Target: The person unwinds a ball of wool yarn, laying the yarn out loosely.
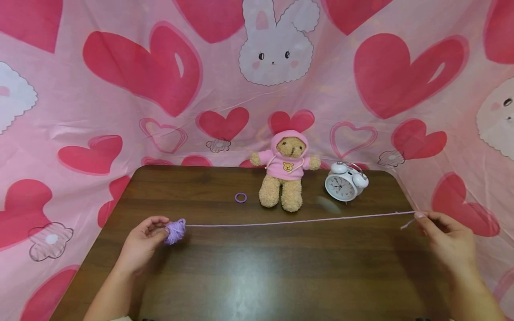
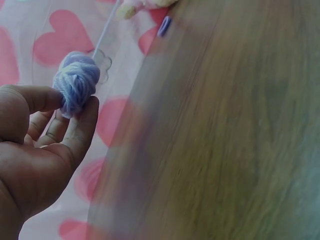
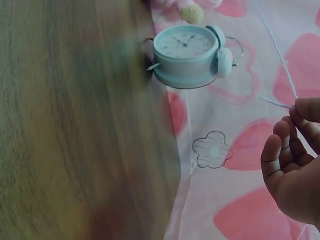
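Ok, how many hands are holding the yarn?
2: the left hand pinches the yarn ball, and the right hand pinches the stretched strand close to its loose end.

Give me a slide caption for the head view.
Yarn ball in left hand, strand drawn taut to right hand; ring, bear and clock behind.

A small wound ball of lilac yarn (image 1: 175,232) sits pinched in the left hand (image 1: 140,245). Its thin lilac strand (image 1: 289,222) runs taut to the right hand (image 1: 453,243), where a short loose end (image 1: 406,224) sticks out.
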`<state>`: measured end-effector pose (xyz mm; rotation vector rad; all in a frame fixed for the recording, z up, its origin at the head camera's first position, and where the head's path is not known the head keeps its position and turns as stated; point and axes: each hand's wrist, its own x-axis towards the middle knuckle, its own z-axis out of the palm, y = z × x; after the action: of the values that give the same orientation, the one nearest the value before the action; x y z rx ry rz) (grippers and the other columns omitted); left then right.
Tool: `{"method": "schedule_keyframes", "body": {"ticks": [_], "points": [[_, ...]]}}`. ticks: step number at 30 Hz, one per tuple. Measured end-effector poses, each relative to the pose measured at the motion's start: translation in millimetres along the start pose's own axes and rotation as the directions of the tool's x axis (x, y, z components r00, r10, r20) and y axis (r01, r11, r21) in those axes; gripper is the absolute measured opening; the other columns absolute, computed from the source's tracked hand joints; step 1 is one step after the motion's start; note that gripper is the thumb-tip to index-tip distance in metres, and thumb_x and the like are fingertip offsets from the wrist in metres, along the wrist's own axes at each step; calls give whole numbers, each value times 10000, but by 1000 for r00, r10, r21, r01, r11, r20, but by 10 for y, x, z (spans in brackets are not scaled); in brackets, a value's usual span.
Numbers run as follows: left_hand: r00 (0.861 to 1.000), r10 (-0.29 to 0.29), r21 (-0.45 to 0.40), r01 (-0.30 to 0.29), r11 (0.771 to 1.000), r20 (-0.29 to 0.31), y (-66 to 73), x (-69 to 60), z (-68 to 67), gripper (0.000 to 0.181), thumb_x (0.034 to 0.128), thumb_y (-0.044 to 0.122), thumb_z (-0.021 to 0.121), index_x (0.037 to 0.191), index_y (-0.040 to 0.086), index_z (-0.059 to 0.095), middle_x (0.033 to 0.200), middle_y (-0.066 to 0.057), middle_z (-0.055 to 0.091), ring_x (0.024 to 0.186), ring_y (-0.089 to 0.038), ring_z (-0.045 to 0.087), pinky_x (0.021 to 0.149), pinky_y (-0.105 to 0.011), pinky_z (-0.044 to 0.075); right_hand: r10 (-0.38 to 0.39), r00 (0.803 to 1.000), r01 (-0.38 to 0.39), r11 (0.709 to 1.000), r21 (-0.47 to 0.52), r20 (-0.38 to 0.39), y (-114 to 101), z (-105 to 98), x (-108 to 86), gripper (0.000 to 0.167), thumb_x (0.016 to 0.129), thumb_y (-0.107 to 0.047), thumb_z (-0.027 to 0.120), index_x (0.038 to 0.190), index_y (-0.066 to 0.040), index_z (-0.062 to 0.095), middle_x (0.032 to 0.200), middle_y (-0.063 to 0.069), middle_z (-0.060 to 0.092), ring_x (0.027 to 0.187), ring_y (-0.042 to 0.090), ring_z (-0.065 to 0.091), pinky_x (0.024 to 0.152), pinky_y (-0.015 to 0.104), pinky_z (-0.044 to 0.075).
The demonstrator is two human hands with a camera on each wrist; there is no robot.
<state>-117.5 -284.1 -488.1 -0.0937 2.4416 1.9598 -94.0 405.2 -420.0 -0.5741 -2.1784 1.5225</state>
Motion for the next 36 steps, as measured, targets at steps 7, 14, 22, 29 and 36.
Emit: {"method": "schedule_keyframes", "body": {"ticks": [7, 14, 22, 29, 36], "points": [[1000, -1, -91, -1, 996, -24, -50, -1, -139, 267, 995, -3, 656, 1233, -70, 556, 1050, 73, 688, 942, -42, 663, 777, -198, 561, 0, 1000, -1, 1000, 20, 18, 127, -45, 25, 164, 930, -104, 775, 842, -242, 795, 669, -171, 673, 565, 25, 599, 542, 132, 462], [999, 12, -146, -19, 989, -44, -64, -21, -265, 217, 994, 1, 662, 1201, -11, 599, 1040, 72, 686, 940, -37, 653, 763, -193, 556, 22, 998, -23, 1000, 12, 54, 229, -122, 62, 201, 947, -118, 756, 823, -274, 779, 674, -170, 668, 566, 15, 602, 550, 133, 471], [998, -12, -159, 2, 987, -64, -90, -11, -389, 217, 994, 10, 668, 1202, 42, 620, 1032, 82, 682, 921, -34, 645, 758, -191, 554, 6, 992, 3, 997, -74, 123, 386, -227, 131, 175, 976, -150, 726, 815, -199, 777, 634, -121, 632, 596, 38, 579, 561, 167, 450], [996, -16, -173, 0, 985, -92, -129, -5, -474, 213, 994, 14, 669, 1198, 64, 636, 1017, 90, 679, 904, -27, 636, 739, -198, 553, 7, 983, 20, 989, -150, 182, 544, -322, 179, 183, 991, -197, 713, 831, -264, 772, 663, -127, 648, 607, 41, 591, 569, 171, 458], [995, -14, -208, -7, 978, -97, -165, 11, -539, 212, 995, -3, 656, 1184, 92, 652, 1009, 85, 673, 912, -40, 621, 733, -203, 555, 16, 973, 27, 983, -182, 231, 681, -397, 248, 201, 1000, -192, 701, 837, -283, 775, 701, -161, 672, 623, 38, 615, 599, 152, 489]]}}
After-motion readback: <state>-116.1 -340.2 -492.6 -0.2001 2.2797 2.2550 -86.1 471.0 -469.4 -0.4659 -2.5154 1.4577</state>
